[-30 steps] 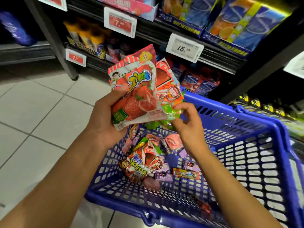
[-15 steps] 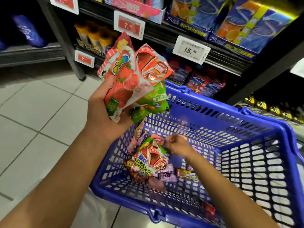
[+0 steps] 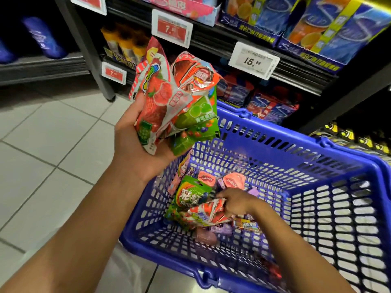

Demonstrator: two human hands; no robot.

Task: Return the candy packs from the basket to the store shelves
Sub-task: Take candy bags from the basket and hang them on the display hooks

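My left hand (image 3: 135, 142) holds a bunch of candy packs above the basket's left rim: a red strawberry pack (image 3: 157, 98), an orange pack (image 3: 194, 75) and a green pack (image 3: 196, 123). My right hand (image 3: 237, 203) reaches down inside the blue plastic basket (image 3: 330, 208) and pinches a red-and-white candy pack (image 3: 206, 213) by its edge. Beside it lie a green Skittles pack (image 3: 190, 194), round pink packs (image 3: 232, 180) and several small purple sweets (image 3: 222, 228).
Dark store shelves (image 3: 222, 37) stand right behind the basket, with price tags (image 3: 252, 60) and blue-and-orange boxed goods (image 3: 317, 26). Blue packs (image 3: 273, 106) fill the lower shelf. Yellow tubes (image 3: 124, 45) sit at the left. Tiled floor (image 3: 48, 144) stretches to the left.
My right hand went from the held bunch down into the basket and took hold of the red-and-white pack. My left hand kept its bunch, tilting it slightly.
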